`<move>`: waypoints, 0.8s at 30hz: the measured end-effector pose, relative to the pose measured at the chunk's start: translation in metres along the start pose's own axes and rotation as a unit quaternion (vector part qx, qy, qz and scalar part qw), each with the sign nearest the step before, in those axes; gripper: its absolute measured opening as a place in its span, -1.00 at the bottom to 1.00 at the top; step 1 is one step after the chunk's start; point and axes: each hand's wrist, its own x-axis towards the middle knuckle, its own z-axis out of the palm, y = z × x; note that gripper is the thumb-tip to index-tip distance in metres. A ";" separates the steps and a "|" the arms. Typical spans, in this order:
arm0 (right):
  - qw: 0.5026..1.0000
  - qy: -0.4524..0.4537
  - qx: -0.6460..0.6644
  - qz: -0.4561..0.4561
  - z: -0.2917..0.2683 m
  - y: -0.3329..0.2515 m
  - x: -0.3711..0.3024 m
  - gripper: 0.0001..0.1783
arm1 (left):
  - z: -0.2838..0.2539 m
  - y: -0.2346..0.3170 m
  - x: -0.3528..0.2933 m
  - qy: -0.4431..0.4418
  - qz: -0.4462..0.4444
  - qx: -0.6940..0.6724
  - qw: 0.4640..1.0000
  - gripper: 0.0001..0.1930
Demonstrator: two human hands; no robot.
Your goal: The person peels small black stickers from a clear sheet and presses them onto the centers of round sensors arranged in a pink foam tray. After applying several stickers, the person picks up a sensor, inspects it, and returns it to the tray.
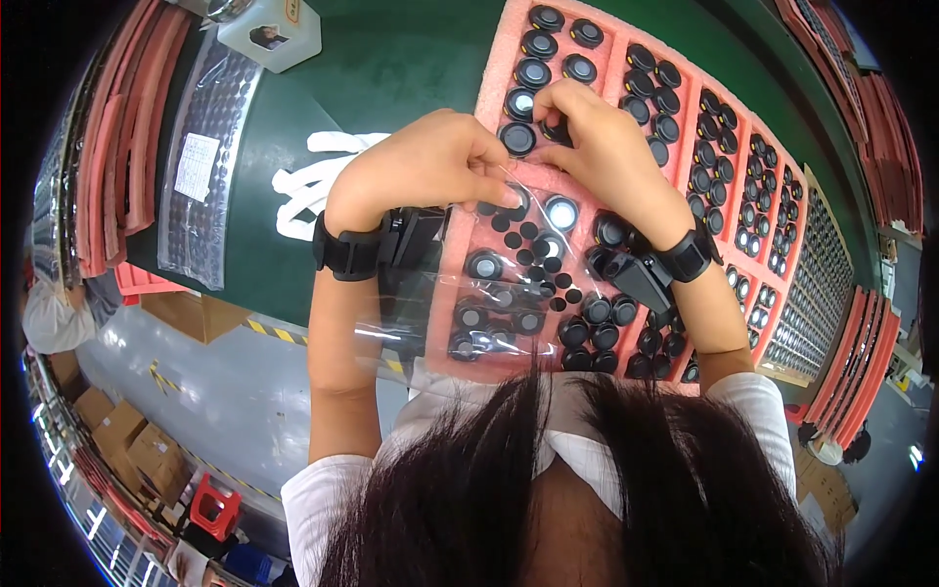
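Observation:
A pink foam tray [452, 264] is in front of me, its compartments filled with round black parts that have pale or grey centres. My left hand [445, 161] pinches the edge of a clear plastic sheet [401, 308] between thumb and fingers. Several small black discs [513, 240] show on that sheet, which hangs over the tray's near left compartments. My right hand [611, 147] is bent over the far left compartment, fingers curled around a round black part [555, 130]. Whatever sits between those fingertips is mostly hidden. Beside the right fingers lies another round black part [516, 138].
White gloves [313, 186] lie on the green table [391, 68], left of my left hand. Farther left are a bagged sheet of round parts [210, 147] and stacked pink trays [117, 137]. A white bottle [269, 37] stands at the back. More trays [851, 372] are stacked at right.

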 end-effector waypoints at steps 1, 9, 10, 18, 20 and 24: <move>1.000 0.011 -0.012 -0.020 0.000 0.000 0.000 -0.65 | 0.000 0.000 0.000 0.000 -0.002 0.001 1.000 -0.69; 1.000 0.004 -0.018 0.000 -0.005 0.008 -0.002 -0.70 | 0.000 0.003 0.000 -0.015 -0.003 0.008 1.000 -0.77; 1.000 0.004 -0.018 -0.001 -0.005 0.007 -0.002 -0.70 | 0.000 0.003 0.000 -0.014 -0.004 0.007 1.000 -0.76; 0.999 0.006 0.046 0.028 0.000 -0.005 -0.009 -0.82 | -0.001 0.000 0.000 -0.002 0.010 0.021 1.000 -0.75; 0.995 0.003 0.074 0.072 -0.001 -0.007 -0.008 -0.85 | -0.001 0.001 0.000 -0.003 0.003 0.018 1.000 -0.74; 0.992 0.003 0.083 0.099 -0.001 -0.008 -0.009 -0.86 | 0.000 0.001 -0.001 0.003 0.008 0.017 1.000 -0.74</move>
